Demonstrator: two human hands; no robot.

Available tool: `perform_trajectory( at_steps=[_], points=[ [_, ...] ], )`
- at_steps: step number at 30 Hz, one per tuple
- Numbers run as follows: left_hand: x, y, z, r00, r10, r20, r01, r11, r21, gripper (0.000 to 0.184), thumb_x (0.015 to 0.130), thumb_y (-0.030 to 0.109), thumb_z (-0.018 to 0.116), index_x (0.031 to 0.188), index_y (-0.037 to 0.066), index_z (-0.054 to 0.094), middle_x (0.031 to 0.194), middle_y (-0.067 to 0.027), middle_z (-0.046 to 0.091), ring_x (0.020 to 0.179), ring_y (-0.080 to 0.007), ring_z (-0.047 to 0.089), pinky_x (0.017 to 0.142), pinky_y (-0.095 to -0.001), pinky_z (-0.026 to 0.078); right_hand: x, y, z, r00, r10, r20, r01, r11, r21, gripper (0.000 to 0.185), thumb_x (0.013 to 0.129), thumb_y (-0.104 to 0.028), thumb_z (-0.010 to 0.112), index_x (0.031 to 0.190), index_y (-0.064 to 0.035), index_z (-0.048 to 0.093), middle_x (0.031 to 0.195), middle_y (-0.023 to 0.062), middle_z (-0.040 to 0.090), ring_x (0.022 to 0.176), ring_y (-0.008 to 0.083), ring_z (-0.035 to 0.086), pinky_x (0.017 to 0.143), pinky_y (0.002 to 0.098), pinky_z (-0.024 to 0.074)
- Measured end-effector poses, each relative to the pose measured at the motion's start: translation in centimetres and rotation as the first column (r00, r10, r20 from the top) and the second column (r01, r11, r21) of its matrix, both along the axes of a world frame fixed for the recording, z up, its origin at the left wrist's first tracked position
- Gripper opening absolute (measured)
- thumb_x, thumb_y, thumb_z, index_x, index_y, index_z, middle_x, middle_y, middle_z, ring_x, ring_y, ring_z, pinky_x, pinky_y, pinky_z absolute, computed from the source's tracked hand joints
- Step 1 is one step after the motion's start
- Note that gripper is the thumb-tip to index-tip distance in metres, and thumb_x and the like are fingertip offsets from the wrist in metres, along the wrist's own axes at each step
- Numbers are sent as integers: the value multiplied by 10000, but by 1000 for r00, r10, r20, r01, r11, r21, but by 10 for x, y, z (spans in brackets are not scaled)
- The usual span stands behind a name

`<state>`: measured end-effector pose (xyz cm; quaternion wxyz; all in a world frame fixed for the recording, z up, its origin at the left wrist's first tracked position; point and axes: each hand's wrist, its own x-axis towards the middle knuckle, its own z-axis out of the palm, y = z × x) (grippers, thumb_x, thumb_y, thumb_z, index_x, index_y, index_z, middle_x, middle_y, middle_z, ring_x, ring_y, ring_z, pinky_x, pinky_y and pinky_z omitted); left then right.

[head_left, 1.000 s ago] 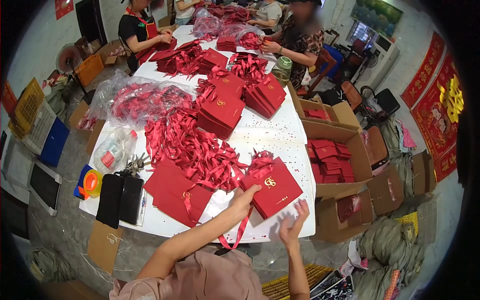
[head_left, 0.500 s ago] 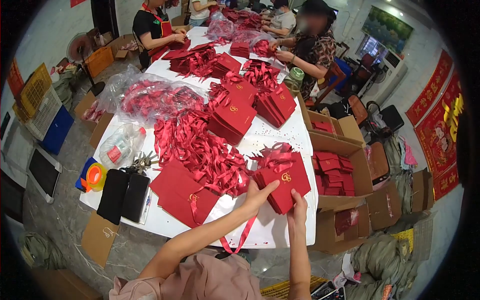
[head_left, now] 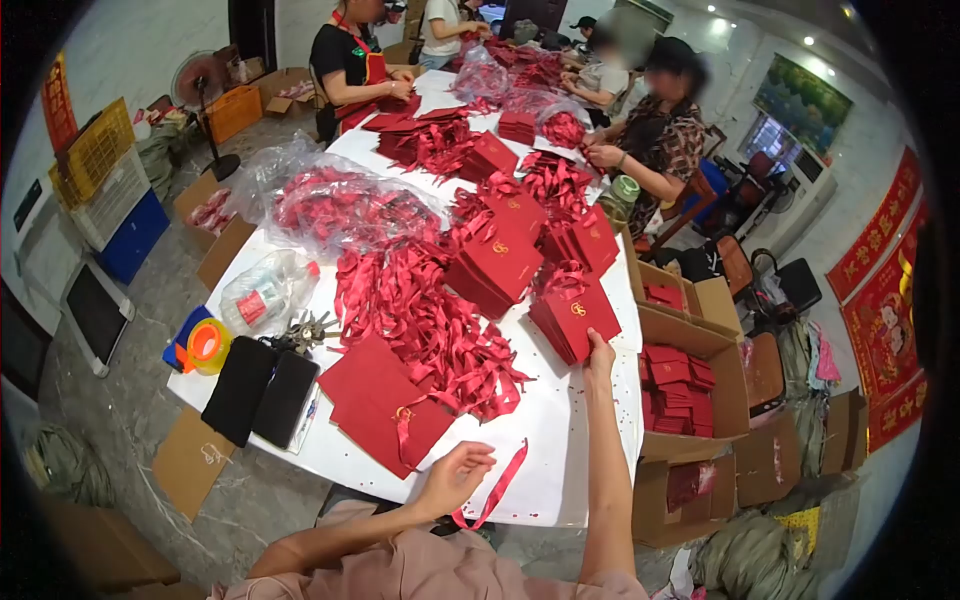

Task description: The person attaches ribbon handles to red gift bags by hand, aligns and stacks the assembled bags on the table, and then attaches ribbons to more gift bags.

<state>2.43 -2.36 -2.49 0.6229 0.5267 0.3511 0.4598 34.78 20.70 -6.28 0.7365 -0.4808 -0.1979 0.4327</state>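
Observation:
My right hand grips the lower right edge of a stack of red gift bags with gold print and ribbon handles. The stack rests at the table's right side. My left hand hovers over the front edge, fingers loosely bent, holding nothing. Just right of it, a loose red ribbon hangs down at the edge. Flat red bags lie to the left of that hand, one with a ribbon on it. Behind them spreads a heap of red ribbons.
More bag stacks stand farther back, beside a ribbon-filled plastic bag. Keys, a black phone and orange tape lie left. A carton of red bags stands right. Several people work along the far table.
My left hand has let go of the stack and drawn back toward the table's front edge. My right hand has moved the stack farther back. The camera view has shifted.

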Motion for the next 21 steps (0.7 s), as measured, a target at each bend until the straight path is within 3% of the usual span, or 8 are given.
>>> perform_trajectory(
  at_steps=[2, 7, 9, 13, 14, 16, 17, 21],
  points=[
    [-21, -18, 2, 996, 45, -80, -48, 998, -28, 247, 950, 18, 580, 1197, 3, 572, 1070, -106, 691, 1004, -150, 674, 842, -279, 529, 0, 6, -9, 994, 20, 111, -1, 985, -170, 357, 853, -78, 723, 1169, 50, 616, 1088, 125, 687, 951, 216, 669, 854, 309, 548],
    [-64, -35, -13, 963, 169, -211, -152, 984, 95, 228, 922, -2, 590, 1149, 6, 616, 1053, -94, 698, 932, -134, 671, 799, -273, 524, 3, 22, -9, 967, 94, 237, -28, 963, -269, 342, 874, -175, 744, 1121, 40, 649, 1023, 106, 704, 850, 175, 677, 733, 277, 549],
    [-75, -33, -2, 932, 251, -261, -241, 968, 70, 217, 917, -6, 594, 1131, 12, 624, 1047, -88, 697, 900, -125, 665, 765, -265, 515, 0, 36, -25, 941, -3, 339, 61, 985, -161, 294, 893, -281, 723, 1041, -37, 655, 698, -13, 614, 496, 92, 485, 439, 258, 342],
    [-98, -10, 7, 772, 515, -373, -403, 850, 339, 206, 890, -19, 610, 1089, 22, 649, 903, -78, 625, 694, -124, 604, 617, -256, 482, 25, 52, -53, 805, 55, 591, 116, 962, -247, 345, 928, -354, 694, 934, -17, 620, 642, 10, 568, 413, 104, 432, 378, 268, 303],
    [-105, -5, 7, 743, 546, -386, -432, 833, 346, 211, 880, -20, 615, 1085, 21, 649, 908, -87, 621, 690, -138, 602, 618, -263, 482, 25, 50, -53, 807, 58, 588, 119, 959, -257, 345, 928, -354, 694, 934, -17, 620, 642, 10, 568, 413, 104, 432, 378, 268, 303],
    [-119, 5, 12, 673, 597, -437, -451, 799, 398, 231, 851, -19, 630, 1079, 20, 647, 942, -102, 611, 726, -173, 604, 646, -288, 486, 33, 41, -46, 703, 93, 705, 195, 928, -317, 588, 895, -424, 706, 1081, 131, 649, 911, 171, 695, 788, 198, 661, 697, 322, 527],
    [-125, 8, 11, 649, 613, -451, -451, 787, 421, 243, 841, -24, 631, 1079, 22, 645, 962, -102, 611, 745, -178, 605, 661, -296, 487, 26, 25, -21, 786, 188, 589, 125, 885, -449, 643, 890, -448, 704, 1131, 142, 621, 869, 154, 668, 732, 201, 636, 692, 335, 522],
    [-142, 18, 8, 531, 671, -518, -408, 738, 537, 295, 811, -12, 639, 1102, 33, 640, 1032, -119, 610, 935, -276, 585, 807, -351, 480, 14, -31, -9, 675, -90, 732, 254, 960, -117, 456, 924, -329, 688, 1129, 71, 611, 896, 100, 626, 833, 133, 590, 691, 299, 490]
  ],
)
